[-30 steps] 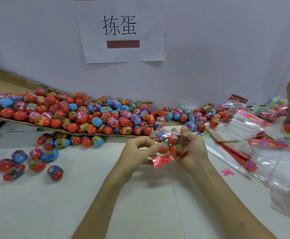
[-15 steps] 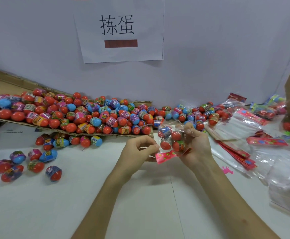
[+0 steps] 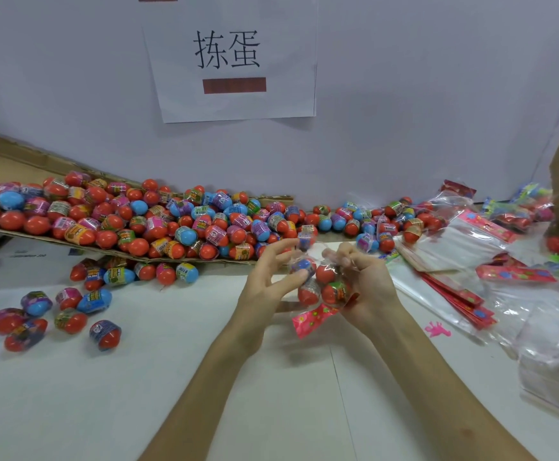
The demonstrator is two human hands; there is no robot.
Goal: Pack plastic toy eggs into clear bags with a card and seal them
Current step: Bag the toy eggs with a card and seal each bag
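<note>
Left hand (image 3: 264, 286) newly loosened, fingers (image 3: 283, 248) spread against the egg bag (image 3: 323, 283); right hand (image 3: 369, 287) gripping it.

One left hand (image 3: 264, 287), one right hand (image 3: 371, 287), one clear bag (image 3: 321, 302) with four toy eggs (image 3: 326, 272), one paper sign (image 3: 231, 61), one pink toy figure (image 3: 437, 329), one egg heap (image 3: 171, 221) (uncountably many).

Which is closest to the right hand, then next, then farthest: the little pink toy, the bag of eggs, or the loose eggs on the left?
1. Bag of eggs: held in the right hand itself.
2. Pink toy: on the table, just to the hand's right.
3. Loose eggs: far over on the table's left side.
</note>
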